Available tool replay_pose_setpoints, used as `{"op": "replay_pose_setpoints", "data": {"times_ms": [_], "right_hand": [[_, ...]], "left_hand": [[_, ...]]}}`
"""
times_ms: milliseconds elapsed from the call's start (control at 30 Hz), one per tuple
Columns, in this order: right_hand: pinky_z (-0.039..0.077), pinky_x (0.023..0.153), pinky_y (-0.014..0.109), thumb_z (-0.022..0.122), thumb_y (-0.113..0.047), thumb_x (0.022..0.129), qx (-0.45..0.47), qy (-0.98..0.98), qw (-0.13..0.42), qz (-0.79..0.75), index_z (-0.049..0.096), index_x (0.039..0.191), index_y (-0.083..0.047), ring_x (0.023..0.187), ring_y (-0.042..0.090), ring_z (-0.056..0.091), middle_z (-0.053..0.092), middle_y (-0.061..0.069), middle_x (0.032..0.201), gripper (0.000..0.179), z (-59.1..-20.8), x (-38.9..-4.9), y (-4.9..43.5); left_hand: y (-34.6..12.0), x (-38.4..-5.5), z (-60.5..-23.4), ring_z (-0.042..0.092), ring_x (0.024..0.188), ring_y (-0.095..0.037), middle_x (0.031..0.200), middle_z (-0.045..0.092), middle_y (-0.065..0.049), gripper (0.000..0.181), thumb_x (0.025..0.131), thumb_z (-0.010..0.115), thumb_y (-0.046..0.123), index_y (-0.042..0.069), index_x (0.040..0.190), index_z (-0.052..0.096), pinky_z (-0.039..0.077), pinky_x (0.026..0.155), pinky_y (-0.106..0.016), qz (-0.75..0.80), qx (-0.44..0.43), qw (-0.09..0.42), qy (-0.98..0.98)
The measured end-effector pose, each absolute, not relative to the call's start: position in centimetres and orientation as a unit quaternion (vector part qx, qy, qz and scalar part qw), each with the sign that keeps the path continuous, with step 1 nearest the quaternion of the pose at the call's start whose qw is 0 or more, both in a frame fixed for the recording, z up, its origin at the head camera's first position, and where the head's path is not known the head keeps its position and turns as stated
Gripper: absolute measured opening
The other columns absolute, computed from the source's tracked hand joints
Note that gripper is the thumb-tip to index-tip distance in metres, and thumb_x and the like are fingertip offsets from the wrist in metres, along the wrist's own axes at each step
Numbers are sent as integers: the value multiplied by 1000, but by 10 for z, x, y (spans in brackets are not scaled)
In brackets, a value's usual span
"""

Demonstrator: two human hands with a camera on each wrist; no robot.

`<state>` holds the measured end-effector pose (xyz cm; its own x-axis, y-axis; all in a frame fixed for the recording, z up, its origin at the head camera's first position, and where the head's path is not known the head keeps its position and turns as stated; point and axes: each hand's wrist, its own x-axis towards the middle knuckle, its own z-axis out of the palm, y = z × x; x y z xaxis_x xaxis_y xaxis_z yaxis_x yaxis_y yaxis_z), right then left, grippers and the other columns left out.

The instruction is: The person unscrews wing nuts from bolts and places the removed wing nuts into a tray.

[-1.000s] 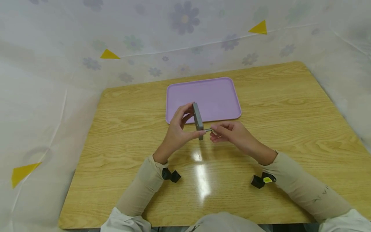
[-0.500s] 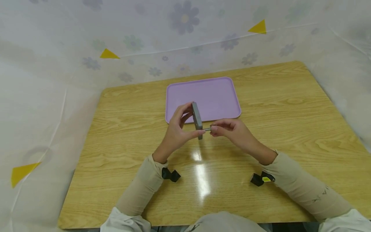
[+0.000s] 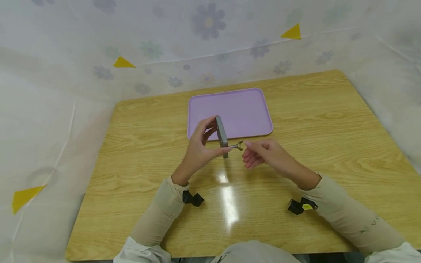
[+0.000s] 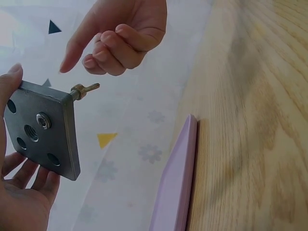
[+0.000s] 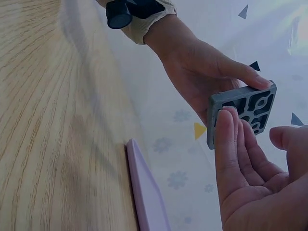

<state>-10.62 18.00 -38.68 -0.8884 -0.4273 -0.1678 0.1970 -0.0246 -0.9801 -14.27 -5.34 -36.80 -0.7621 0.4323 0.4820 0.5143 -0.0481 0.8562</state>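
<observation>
My left hand [image 3: 198, 146] grips a grey square metal plate [image 3: 222, 132] by its edges, standing it on edge above the table. In the left wrist view the plate's flat face has several holes, and a socket-head bolt [image 4: 44, 121] sits in one. The bolt's shank sticks out on the right side and carries a brass wing nut [image 3: 240, 145]. My right hand [image 3: 269, 155] is just right of the wing nut, thumb and fingers apart and holding nothing. The plate's ribbed back [image 5: 255, 108] shows in the right wrist view; there my right fingers hide the wing nut.
A purple tray [image 3: 250, 109] lies on the wooden table [image 3: 138, 131] behind the hands, the plate overlapping its front edge in the head view. A pale flowered curtain [image 3: 177, 33] with yellow triangles hangs behind the table. Each wrist wears a small black camera [image 3: 194, 199].
My right thumb and fingers pinched the wing nut half a second ago. They have let go and moved slightly right, uncovering it. The left hand and plate have shifted slightly left.
</observation>
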Motion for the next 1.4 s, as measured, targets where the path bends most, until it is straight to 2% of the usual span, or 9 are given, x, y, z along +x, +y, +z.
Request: {"op": "replay_pose_setpoints", "data": {"times_ms": [133,300,400,500,733,867,1100,1267,1400], "right_hand": [[52,72,54,48,-30,98,-88,655,237,-712,59,98,19,74,32,67,65,25,88,50,-387,-107,176],[50,76,54,48,-34,98,-68,643,250,-721,59,104,16,81,38,65,66,20,91,52,-387,-108,174],[51,77,53,48,-37,97,-55,633,251,-730,59,105,15,82,39,64,67,19,91,53,-386,-109,173],[51,78,51,50,-35,97,-47,623,245,-742,57,106,17,80,33,66,67,19,90,53,-387,-111,172],[55,79,40,57,-21,94,-52,621,210,-754,62,105,9,82,21,66,66,18,92,32,-396,-114,170],[53,84,39,60,-18,93,-72,633,188,-748,63,108,5,88,22,65,64,18,96,28,-400,-114,169],[52,86,40,61,-16,92,-91,658,162,-730,61,110,6,91,27,64,68,7,96,29,-397,-113,170],[51,87,43,60,-20,92,-86,671,160,-718,60,111,6,91,28,64,67,13,98,32,-395,-113,172],[54,80,40,57,-28,94,-63,691,143,-706,62,103,7,85,28,65,63,23,95,36,-395,-114,177]], "left_hand": [[-52,-136,-356,43,114,-31,127,39,-23,83,69,80,-2,-11,135,32,36,103,-47,-634,-340,26,-694],[-51,-136,-356,44,115,-29,128,39,-23,84,66,79,-9,-12,135,31,37,103,-46,-632,-342,27,-695],[-50,-136,-355,44,115,-29,128,39,-24,85,65,79,-11,-11,135,31,37,102,-46,-631,-342,26,-696],[-50,-136,-355,44,115,-29,128,39,-23,85,64,79,-13,-11,135,32,37,102,-46,-631,-342,23,-696],[-50,-135,-355,44,117,-27,129,39,-21,84,65,78,-14,-10,136,32,38,102,-45,-632,-339,21,-697],[-51,-135,-355,43,117,-27,130,38,-21,84,66,78,-12,-9,136,32,37,102,-45,-631,-338,19,-698],[-51,-136,-355,43,117,-28,130,38,-22,82,67,77,-11,-10,136,32,37,102,-46,-631,-341,18,-696],[-51,-136,-355,43,116,-29,129,39,-23,83,66,77,-12,-10,136,32,37,102,-46,-631,-340,21,-697],[-50,-136,-355,44,115,-30,128,39,-24,83,66,79,-10,-11,136,32,37,102,-46,-632,-339,23,-696]]}}
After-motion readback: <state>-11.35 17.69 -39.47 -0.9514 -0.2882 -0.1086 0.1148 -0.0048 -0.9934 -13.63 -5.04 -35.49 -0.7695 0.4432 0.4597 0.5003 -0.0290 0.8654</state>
